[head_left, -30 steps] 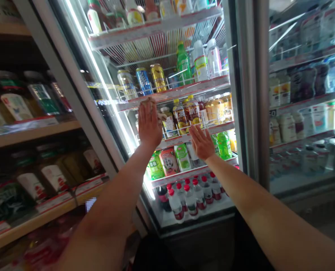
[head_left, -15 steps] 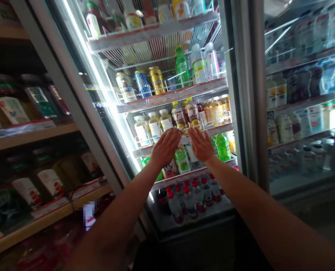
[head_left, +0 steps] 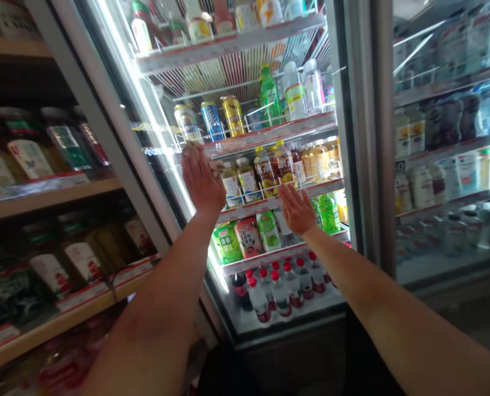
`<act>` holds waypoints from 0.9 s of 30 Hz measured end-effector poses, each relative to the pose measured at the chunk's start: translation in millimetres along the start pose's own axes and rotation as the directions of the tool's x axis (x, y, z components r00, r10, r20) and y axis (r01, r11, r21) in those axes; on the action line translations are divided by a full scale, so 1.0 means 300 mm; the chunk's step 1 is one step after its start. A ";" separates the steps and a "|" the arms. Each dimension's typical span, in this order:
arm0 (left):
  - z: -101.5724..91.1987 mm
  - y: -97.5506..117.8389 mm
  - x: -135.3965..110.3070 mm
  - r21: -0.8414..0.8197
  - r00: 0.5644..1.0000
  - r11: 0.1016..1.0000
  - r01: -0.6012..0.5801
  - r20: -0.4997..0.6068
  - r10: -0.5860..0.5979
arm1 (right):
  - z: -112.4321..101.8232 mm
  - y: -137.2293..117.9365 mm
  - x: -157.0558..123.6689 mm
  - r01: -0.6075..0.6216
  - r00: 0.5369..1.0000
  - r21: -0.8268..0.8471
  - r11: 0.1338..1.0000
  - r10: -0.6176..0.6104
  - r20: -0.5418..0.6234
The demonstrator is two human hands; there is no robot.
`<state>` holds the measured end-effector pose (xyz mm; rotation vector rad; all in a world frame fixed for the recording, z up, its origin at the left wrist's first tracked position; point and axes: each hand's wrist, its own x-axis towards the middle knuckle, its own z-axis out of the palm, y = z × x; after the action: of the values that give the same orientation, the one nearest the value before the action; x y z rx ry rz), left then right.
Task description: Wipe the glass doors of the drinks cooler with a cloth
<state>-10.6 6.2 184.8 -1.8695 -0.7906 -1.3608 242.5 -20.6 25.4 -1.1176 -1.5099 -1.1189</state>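
Note:
My left hand [head_left: 203, 181] lies flat, fingers stretched upward, against the glass door [head_left: 224, 294] of a lit drinks fridge. Under its palm is a crumpled, pale cloth [head_left: 216, 166], whose edges stick out past the fingertips and beside the thumb. My right hand [head_left: 297, 209] rests on the same glass further right, fingers extended, and nothing shows in it. Behind the right hand stand dark tea bottles with yellow caps [head_left: 266, 170]. Behind the left are cans [head_left: 187, 122] and small bottles with pale labels [head_left: 231, 184], partly hidden.
Red-capped bottles [head_left: 275, 291] fill the fridge's bottom, below green and pink cartons [head_left: 248, 236]. A metal door frame [head_left: 372, 137] divides this fridge from another at right. Wooden shelves [head_left: 63, 198] with bottles stand close on the left.
My left hand has swept left and up across the glass with the cloth, away from the right hand. My right hand stays in nearly the same place.

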 end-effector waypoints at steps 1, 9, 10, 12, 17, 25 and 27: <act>0.007 0.006 -0.044 0.028 0.997 0.998 0.048 -0.056 -0.046 | -0.001 -0.001 0.000 -0.003 1.000 0.006 1.000 0.003 0.005; 0.061 0.053 -0.397 0.077 1.000 0.997 0.008 -0.027 -0.006 | -0.005 -0.004 0.001 0.008 1.000 -0.009 1.000 -0.008 -0.012; 0.068 0.059 -0.434 0.089 1.000 0.996 -0.027 -0.014 0.028 | -0.004 -0.004 0.001 0.009 1.000 -0.006 1.000 -0.009 -0.012; 0.086 0.073 -0.491 0.092 0.996 0.992 -0.089 0.028 0.087 | -0.002 -0.004 0.001 0.001 1.000 0.006 1.000 -0.001 -0.006; 0.128 0.142 -0.487 0.024 0.977 0.986 -0.168 0.136 0.163 | 0.002 -0.004 -0.001 -0.010 1.000 0.004 1.000 0.010 -0.010; 0.138 0.211 -0.170 0.007 0.969 0.975 -0.220 0.117 0.218 | 0.001 0.000 -0.001 0.025 0.999 -0.039 0.999 -0.027 -0.043; 0.115 0.182 -0.091 -0.005 0.979 0.983 -0.181 0.092 0.181 | 0.002 0.000 -0.001 0.013 0.999 -0.037 0.999 -0.014 -0.036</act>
<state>44.3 0.3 141.6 -1.9612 -0.6493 -1.1671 242.6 -20.0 25.1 -1.1079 -1.4763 -1.1745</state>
